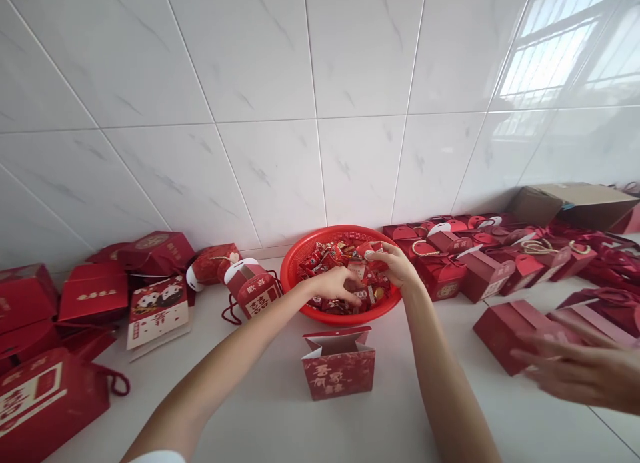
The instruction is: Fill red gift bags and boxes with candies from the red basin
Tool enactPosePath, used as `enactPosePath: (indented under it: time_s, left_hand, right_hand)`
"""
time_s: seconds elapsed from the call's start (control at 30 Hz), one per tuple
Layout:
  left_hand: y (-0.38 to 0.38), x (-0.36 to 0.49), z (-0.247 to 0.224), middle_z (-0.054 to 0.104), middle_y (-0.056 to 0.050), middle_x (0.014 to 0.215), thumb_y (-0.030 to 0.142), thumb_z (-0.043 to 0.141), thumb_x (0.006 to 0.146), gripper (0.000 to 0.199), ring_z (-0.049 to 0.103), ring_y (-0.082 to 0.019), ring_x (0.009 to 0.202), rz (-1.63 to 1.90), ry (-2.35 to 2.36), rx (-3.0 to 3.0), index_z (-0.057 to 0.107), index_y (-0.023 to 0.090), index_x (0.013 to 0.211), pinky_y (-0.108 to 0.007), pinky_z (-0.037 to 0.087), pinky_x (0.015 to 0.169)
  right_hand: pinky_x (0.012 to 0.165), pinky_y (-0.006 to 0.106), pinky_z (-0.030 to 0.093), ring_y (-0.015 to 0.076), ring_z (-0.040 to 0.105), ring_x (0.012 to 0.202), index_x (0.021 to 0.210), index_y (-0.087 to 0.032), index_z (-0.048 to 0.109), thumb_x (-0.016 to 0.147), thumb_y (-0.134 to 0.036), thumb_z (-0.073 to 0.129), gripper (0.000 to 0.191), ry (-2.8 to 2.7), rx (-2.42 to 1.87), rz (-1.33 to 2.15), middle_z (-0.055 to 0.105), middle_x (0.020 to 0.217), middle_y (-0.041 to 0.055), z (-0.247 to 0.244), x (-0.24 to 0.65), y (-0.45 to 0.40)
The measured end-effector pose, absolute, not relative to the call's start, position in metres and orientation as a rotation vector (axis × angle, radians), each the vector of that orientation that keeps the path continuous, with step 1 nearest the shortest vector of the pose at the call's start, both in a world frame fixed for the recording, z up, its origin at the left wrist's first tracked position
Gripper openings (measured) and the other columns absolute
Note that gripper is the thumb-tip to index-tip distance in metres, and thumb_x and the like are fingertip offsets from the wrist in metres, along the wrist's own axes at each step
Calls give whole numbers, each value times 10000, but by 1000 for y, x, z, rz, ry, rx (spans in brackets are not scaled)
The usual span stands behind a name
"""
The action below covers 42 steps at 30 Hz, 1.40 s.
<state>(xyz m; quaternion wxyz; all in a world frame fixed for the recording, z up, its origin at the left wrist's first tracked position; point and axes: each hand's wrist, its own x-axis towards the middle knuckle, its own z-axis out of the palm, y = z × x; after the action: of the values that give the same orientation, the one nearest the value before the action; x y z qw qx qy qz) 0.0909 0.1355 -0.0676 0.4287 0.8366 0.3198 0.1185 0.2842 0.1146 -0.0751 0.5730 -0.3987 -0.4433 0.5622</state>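
Note:
A red plastic basket point(291, 276) against the wall is filled with small red wrapped candies point(330, 256). My left hand point(336, 284) reaches in over the left and middle of the candies, its fingers curved and apart, with nothing plainly held. At the basket's right side, my right hand point(399, 265) has thumb and fingers closed on a red candy packet point(369, 249). Just in front of the basket, an open-topped red gift box point(339, 375) with pale lettering stands upright between my forearms; its bottom is hidden from view.
Finished-looking red boxes point(440, 276) with handles stand in rows at the right, near a brown carton point(575, 203). Another person's blurred hand point(580, 369) is by a red box point(515, 329). More red boxes point(95, 293) and a panda-printed bag point(159, 309) lie at the left.

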Motion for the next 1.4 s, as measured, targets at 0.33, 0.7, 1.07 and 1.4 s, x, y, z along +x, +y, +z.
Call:
enactPosePath:
  time_s: [0.33, 0.7, 1.07, 1.4]
  left_hand:
    - [145, 103, -55, 755, -77, 1050, 331, 760, 745, 317, 653, -270, 1074, 930, 845, 1574, 749, 150, 1004, -387, 486, 965]
    - [147, 102, -62, 769, -93, 1057, 129, 821, 647, 484, 689, -273, 1055, 887, 888, 1585, 719, 164, 1119, -396, 532, 939]
    - [164, 66, -58, 788, -55, 916, 192, 724, 715, 231, 724, -248, 900, 234, 1038, 2198, 782, 200, 938, -291, 542, 812]
    - [156, 55, -57, 646, -91, 1348, 165, 740, 662, 688, 614, -301, 1204, -323, 1305, 2518, 614, 230, 1335, -315, 478, 993]
  right_hand:
    - [637, 307, 567, 171, 643, 707, 749, -218, 643, 551, -261, 825, 272, -928, -913, 1439, 654, 736, -4, -66, 282, 110]
    - [576, 320, 596, 188, 661, 676, 823, -217, 652, 544, -318, 897, 385, -1008, -937, 1480, 689, 802, 11, -69, 283, 110]
    - [411, 217, 432, 125, 560, 557, 720, -189, 638, 484, -292, 895, 363, -895, -940, 1327, 648, 694, -7, -62, 281, 106]
    - [592, 270, 543, 168, 640, 662, 722, -196, 683, 499, -261, 875, 302, -923, -879, 1393, 700, 728, 7, -63, 281, 107]
